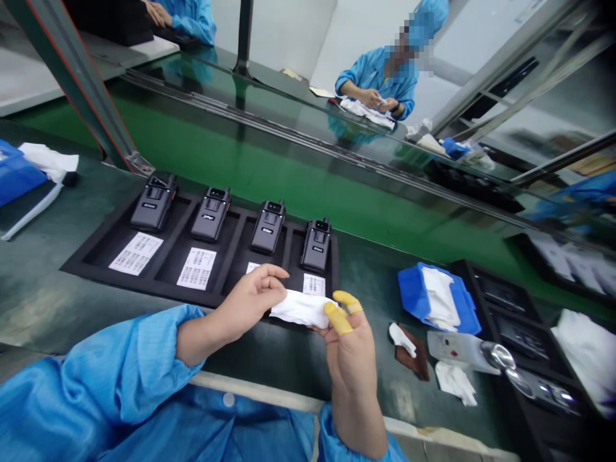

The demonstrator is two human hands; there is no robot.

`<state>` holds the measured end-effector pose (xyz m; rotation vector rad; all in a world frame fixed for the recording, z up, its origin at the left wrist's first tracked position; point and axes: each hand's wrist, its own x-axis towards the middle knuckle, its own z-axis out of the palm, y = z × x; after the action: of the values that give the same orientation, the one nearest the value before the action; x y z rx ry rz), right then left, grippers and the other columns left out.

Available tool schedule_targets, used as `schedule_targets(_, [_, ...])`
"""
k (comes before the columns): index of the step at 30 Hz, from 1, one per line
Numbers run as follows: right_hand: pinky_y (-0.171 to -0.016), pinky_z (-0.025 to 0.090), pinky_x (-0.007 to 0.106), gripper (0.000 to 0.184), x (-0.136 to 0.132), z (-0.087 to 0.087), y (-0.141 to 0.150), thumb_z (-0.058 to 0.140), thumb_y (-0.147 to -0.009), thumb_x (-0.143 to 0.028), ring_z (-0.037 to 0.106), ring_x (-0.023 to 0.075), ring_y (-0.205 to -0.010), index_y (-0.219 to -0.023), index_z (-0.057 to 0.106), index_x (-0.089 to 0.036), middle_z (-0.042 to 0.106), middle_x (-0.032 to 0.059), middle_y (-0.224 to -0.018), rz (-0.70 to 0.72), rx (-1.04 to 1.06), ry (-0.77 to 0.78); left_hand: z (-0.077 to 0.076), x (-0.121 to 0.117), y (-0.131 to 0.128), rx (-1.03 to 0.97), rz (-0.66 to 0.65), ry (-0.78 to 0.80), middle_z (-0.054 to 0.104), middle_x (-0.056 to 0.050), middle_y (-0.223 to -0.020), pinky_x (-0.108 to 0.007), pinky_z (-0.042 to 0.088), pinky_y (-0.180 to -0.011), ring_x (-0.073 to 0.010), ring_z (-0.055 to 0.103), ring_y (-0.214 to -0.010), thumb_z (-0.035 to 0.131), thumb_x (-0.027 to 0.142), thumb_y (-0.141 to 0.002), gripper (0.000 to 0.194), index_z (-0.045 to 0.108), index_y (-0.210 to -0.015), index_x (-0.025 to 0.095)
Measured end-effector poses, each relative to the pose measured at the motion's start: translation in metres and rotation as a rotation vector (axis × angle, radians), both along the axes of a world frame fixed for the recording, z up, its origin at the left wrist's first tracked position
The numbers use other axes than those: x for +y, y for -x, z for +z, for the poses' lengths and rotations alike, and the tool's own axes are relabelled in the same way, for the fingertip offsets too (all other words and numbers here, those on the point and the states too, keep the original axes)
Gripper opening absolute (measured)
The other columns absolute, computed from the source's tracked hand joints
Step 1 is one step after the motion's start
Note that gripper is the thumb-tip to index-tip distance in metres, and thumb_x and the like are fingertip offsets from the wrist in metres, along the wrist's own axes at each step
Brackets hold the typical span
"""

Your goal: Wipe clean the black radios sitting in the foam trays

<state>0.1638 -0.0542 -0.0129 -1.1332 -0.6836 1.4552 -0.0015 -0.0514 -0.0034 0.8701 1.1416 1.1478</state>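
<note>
Both of my hands hold a white cloth between them, just over the near edge of a black tray. My left hand pinches its left end. My right hand, with yellow finger cots on two fingertips, grips its right end. The tray has several slots, each with a black handheld radio standing at the far end and a white label sheet in front of it. I wear blue sleeves.
A blue box of white cloths sits to the right, beside a dispenser bottle, a brown pad and a crumpled wipe. More black trays lie far right. A green conveyor runs behind; a person in blue works opposite.
</note>
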Motion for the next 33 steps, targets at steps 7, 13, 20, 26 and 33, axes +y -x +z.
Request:
schedule_targets(7, [-0.061, 0.052, 0.024, 0.047, -0.009, 0.001, 0.004, 0.075, -0.069, -0.034, 0.066, 0.0125, -0.064, -0.110, 0.053, -0.023, 0.070, -0.0026, -0.075, -0.054, -0.128, -0.108, 0.001, -0.010, -0.005, 0.351, -0.045, -0.229, 0.066, -0.005, -0.092, -0.030, 0.045, -0.082, -0.0181, 0.060, -0.088, 0.061, 0.029, -0.080, 0.017, 0.068, -0.092, 0.018])
schedule_targets(13, [-0.074, 0.057, 0.029, 0.056, -0.021, 0.003, 0.010, 0.075, -0.070, -0.031, 0.070, 0.0169, -0.082, -0.120, 0.053, -0.023, 0.074, 0.0049, -0.096, 0.082, -0.115, -0.126, 0.008, -0.013, -0.019, -0.191, -0.307, -0.067, 0.070, -0.007, -0.101, -0.030, 0.047, -0.087, -0.0189, 0.064, -0.093, 0.069, 0.043, -0.078, 0.038, 0.067, -0.105, 0.016])
schedule_targets(20, [-0.067, 0.059, 0.026, 0.057, -0.028, 0.002, 0.004, 0.070, -0.075, -0.030, 0.069, 0.0143, -0.074, -0.128, 0.050, -0.024, 0.072, 0.0041, -0.091, 0.032, -0.371, -0.310, 0.006, -0.015, -0.021, -0.247, -0.208, 0.068, 0.071, -0.005, -0.087, -0.028, 0.047, -0.078, -0.0162, 0.065, -0.080, 0.082, 0.037, -0.066, 0.040, 0.066, -0.095, 0.015])
schedule_targets(26, [-0.060, 0.059, 0.025, 0.061, -0.030, 0.000, 0.001, 0.070, -0.074, -0.031, 0.063, 0.0107, -0.064, -0.129, 0.046, -0.025, 0.064, -0.0005, -0.085, -0.065, -0.471, -0.331, 0.007, -0.020, -0.025, -0.258, -0.133, 0.106, 0.069, -0.003, -0.086, -0.026, 0.046, -0.078, -0.0141, 0.062, -0.080, 0.080, 0.041, -0.068, 0.033, 0.061, -0.077, 0.015])
schedule_targets(33, [-0.051, 0.056, 0.021, 0.059, -0.032, 0.010, 0.003, 0.070, -0.074, -0.027, 0.061, 0.0095, -0.061, -0.128, 0.045, -0.027, 0.061, -0.0027, -0.083, -0.051, -0.297, -0.291, 0.016, -0.026, -0.028, -0.436, -0.095, 0.211, 0.067, -0.001, -0.080, -0.032, 0.050, -0.077, -0.0164, 0.066, -0.078, 0.081, 0.041, -0.067, 0.046, 0.053, -0.096, 0.019])
